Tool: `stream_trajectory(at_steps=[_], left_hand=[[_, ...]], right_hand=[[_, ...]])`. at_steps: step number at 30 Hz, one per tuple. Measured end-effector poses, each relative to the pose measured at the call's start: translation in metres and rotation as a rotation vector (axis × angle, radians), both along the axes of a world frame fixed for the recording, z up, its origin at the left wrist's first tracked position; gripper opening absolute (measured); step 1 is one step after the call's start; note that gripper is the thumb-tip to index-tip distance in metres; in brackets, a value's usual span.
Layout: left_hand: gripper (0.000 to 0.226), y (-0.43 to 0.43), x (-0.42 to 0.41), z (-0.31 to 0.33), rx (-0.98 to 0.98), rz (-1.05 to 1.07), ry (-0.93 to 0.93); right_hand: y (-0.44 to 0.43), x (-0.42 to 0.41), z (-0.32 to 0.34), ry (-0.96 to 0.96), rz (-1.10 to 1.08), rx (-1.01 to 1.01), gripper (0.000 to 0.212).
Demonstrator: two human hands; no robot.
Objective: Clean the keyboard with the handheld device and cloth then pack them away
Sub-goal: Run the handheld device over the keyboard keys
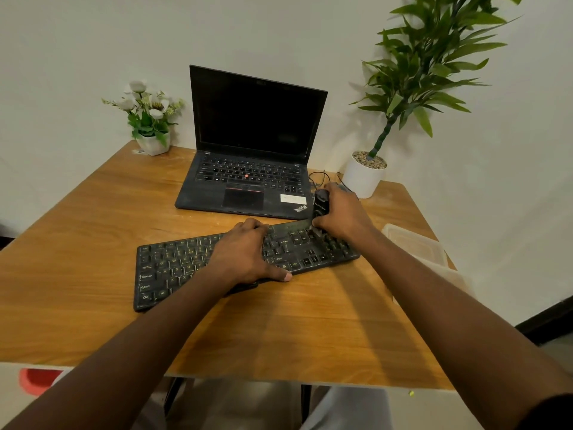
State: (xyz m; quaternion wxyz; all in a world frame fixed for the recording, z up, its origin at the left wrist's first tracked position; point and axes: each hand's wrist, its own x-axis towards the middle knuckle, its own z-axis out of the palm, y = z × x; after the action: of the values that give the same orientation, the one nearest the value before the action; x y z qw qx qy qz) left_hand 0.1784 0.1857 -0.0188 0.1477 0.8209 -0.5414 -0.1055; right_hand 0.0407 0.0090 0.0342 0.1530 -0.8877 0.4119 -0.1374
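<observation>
Right grip (pixel 344 214), clenched round the handheld device (pixel 321 204), should sweep slowly along each key row while left grip (pixel 245 252) clasps the keyboard (pixel 173 268) steady on the worktop (pixel 93 212).

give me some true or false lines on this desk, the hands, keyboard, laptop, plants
1. The right hand holds the device at the keyboard's right end. True.
2. The laptop is closed. False: it stands open, its screen dark.
3. The left hand holds the keyboard. True.
4. The flowers stand right of the laptop. False: they stand to its left; the leafy plant is on the right.
</observation>
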Motion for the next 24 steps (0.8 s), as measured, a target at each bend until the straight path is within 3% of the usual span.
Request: stream_trajectory(at_steps=[13, 20, 24], left_hand=[[0.13, -0.001, -0.001, 0.0, 0.005, 0.009, 0.0], [0.13, 0.001, -0.001, 0.001, -0.003, 0.006, 0.0], [0.13, 0.001, -0.001, 0.001, -0.006, 0.005, -0.003]], right_hand=[[0.003, 0.014, -0.011, -0.018, 0.061, 0.184, 0.082], [-0.008, -0.001, -0.007, 0.01, -0.001, -0.01, 0.064], [0.001, 0.009, -0.012, -0.05, 0.036, 0.024, 0.071]])
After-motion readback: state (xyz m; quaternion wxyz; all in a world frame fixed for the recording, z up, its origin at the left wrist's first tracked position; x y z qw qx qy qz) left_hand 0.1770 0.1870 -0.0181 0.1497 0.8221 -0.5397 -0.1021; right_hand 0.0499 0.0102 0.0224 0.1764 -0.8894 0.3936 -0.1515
